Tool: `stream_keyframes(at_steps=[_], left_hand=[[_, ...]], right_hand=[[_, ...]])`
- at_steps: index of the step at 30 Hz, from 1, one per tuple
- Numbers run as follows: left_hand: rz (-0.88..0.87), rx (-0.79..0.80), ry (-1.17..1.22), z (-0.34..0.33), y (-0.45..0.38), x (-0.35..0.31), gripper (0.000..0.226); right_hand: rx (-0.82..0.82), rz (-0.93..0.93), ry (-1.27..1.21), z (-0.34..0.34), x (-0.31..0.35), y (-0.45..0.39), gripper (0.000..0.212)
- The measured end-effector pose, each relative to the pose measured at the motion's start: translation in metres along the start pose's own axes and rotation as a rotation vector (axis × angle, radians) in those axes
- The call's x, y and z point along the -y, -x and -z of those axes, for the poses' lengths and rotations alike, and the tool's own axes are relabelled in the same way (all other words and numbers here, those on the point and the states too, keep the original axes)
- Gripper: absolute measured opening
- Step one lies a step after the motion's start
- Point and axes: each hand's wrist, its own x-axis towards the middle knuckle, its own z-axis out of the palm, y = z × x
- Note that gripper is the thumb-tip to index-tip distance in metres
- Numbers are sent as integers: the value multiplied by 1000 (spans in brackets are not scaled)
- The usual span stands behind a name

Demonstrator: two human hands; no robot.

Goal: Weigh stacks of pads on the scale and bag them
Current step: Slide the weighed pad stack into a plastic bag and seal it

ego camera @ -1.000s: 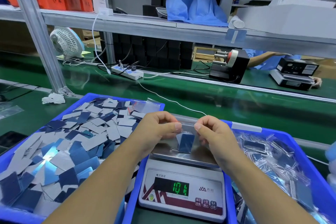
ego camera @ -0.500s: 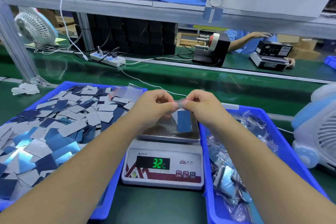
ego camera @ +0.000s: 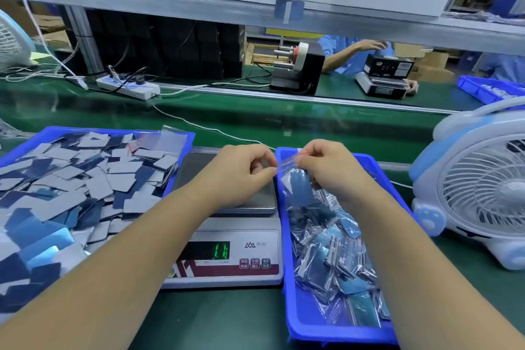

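Both hands pinch the top edge of 1 clear bag (ego camera: 292, 179): the left hand (ego camera: 244, 170) with curled fingers at the bag's left corner, the right hand (ego camera: 326, 165) at the right corner by the red seal strip. The bag hangs over the far end of the right bin (ego camera: 295, 321), just right of the scale (ego camera: 227, 236), with blue pads (ego camera: 299, 187) inside.

Risks, as I judge them:
- The seal may close only partway if the pinch skips along the strip; pads could then slide out.
- A loose grip could drop the bag onto the scale pan instead of the bin.
- The fan (ego camera: 483, 193) at right could flutter the thin film.
- Loose pads wait in the left bin (ego camera: 181, 139); miscounting remains possible.
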Motion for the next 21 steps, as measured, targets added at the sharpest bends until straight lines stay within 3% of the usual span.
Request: stream_keyframes(at_steps=[2,6,12,16,19,21], left_hand=[[-15,-7,5,-2,2,2,9],[-23,-27,-11,0,5,5,15],[-3,-42,14,11,8,9,16],[23,-85,4,26,10,16,17],[44,-120,23,38,14,23,19],[72,-137,39,46,17,28,17]], right_hand=[[-47,-26,143,13,-5,-1,12],[-79,-88,777,28,-19,-1,12],[22,-112,819,22,-28,-2,3],[2,-101,849,25,-25,2,19],[106,-152,973,28,-17,7,30],[170,-186,1035,25,-13,10,27]])
